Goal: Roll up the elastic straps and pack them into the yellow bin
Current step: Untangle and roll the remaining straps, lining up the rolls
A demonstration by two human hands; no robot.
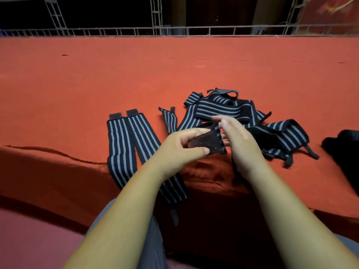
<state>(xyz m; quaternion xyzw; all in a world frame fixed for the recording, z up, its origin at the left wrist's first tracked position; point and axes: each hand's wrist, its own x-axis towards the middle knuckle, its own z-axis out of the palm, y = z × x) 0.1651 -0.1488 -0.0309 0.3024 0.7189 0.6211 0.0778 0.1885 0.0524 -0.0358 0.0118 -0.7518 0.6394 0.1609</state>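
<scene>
A tangled heap of black elastic straps with grey stripes lies on the red cloth right of centre. Two more striped straps lie flat side by side on the left and hang over the front edge. My left hand pinches the dark velcro end of one strap between thumb and fingers. My right hand is beside that end with its fingers straight, touching the strap from the right. The rest of that strap runs back into the heap. No yellow bin is in view.
The red cloth-covered table stretches far back to a grey metal lattice frame. A black fabric object lies at the right edge. The table's front edge drops off just below my hands, above my lap.
</scene>
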